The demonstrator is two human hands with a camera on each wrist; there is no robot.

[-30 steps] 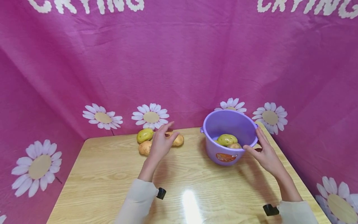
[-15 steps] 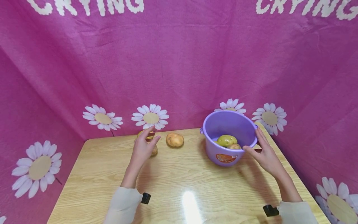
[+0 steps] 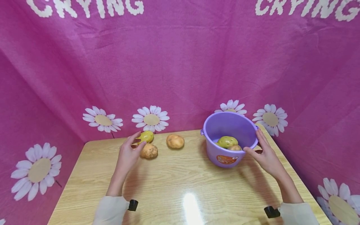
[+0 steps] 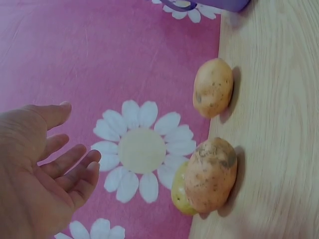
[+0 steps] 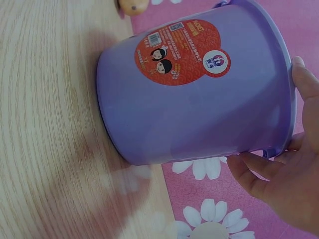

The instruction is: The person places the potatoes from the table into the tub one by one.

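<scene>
Loading potatoes (image 3: 150, 151) seems underway: the right hand (image 3: 266, 158) grips the bucket (image 3: 212, 150); left of the bucket, the spread left hand (image 3: 127, 154), beside potatoes, likely must close around one.

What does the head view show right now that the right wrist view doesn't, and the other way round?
Only the head view: the left hand, the yellow-green potato near it, and the potatoes inside the purple bucket.

Only the right wrist view: the barcode and cartoon faces clearly on the red sticker.

Both: the bucket, its sticker, the right hand gripping the bucket, the wooden table and the flowered pink cloth.
</scene>
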